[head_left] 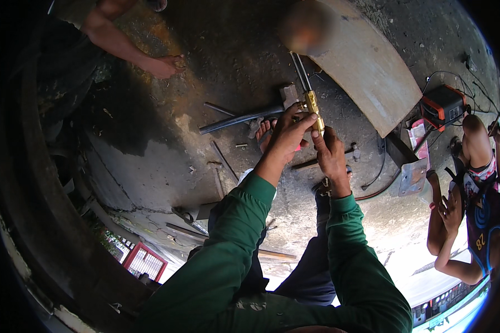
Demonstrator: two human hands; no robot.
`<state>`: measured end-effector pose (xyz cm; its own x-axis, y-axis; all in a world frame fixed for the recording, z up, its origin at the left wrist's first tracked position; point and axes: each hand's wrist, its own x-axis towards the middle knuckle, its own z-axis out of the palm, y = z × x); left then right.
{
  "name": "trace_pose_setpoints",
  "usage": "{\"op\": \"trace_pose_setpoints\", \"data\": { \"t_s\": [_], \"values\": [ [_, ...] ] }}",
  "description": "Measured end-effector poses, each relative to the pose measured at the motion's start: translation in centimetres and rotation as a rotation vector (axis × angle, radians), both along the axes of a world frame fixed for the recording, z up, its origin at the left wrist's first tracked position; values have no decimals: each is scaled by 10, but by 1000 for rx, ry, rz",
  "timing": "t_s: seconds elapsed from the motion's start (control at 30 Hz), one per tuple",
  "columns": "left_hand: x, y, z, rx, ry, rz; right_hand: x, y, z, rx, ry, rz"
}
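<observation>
A brass cutting torch (312, 102) with thin parallel tubes points away from me over the concrete floor. My left hand (286, 135) closes around its brass body near the valve, the thumb lying along the side. My right hand (333, 159) grips the rear part just behind, with the thumb on top. The two hands are close together, green sleeves behind them. Beyond the torch's front end lies a large curved metal plate (372, 69); a blurred patch covers part of its far left.
A black pipe-like bar (241, 119) and a hammer (354, 151) lie near my feet. To the right stands an orange-and-black machine (444, 105) with cables. Another person's hand (164, 66) reaches in at upper left; a person (478, 222) sits at right.
</observation>
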<state>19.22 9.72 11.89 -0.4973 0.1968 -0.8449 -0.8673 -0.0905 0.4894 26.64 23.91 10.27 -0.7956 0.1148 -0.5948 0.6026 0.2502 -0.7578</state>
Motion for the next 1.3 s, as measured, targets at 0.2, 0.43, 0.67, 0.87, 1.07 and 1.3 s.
{"op": "trace_pose_setpoints", "data": {
  "t_s": [0.2,0.43,0.67,0.87,1.07,1.3],
  "values": [
    [-3,-5,-3,-36,3,5,0,-2,0,13,-28,9],
    [0,-6,-8,-89,11,43,-6,-4,11,-12,-62,-22],
    [-2,-7,-4,-56,15,36,-4,-3,7,-17,-69,-30],
    [1,-7,-6,-38,9,31,5,-1,-7,-93,-49,-60],
    [-1,-6,-1,-37,12,15,5,0,-8,-100,-60,-61],
    [2,-6,-7,-34,15,6,3,2,-3,-79,-51,-48]
  ]
}}
